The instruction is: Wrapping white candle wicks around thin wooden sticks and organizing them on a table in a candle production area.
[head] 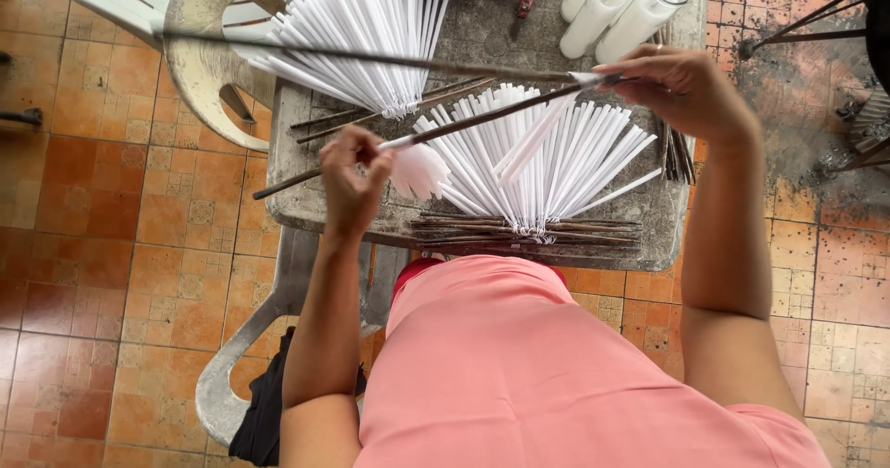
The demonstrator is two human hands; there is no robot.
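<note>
Now we hold a thin dark stick (464, 125) slantwise above the counter (482, 32), its long axis rising from lower left to upper right. Our left hand (352, 176) fingers pinch its white paper wrap (417, 170); our right hand (681, 83) fingers clamp its upper end. Beneath them lie fanned white paper sticks (547, 162); beyond the right fingers stand white candles (621, 5).

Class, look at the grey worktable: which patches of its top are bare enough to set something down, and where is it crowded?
Bare grey table shows between the upper paper fan and the white candles. A smaller patch lies at the near left corner, below the left hand. The middle is crowded: lower fan, dark sticks, right hand.
</note>
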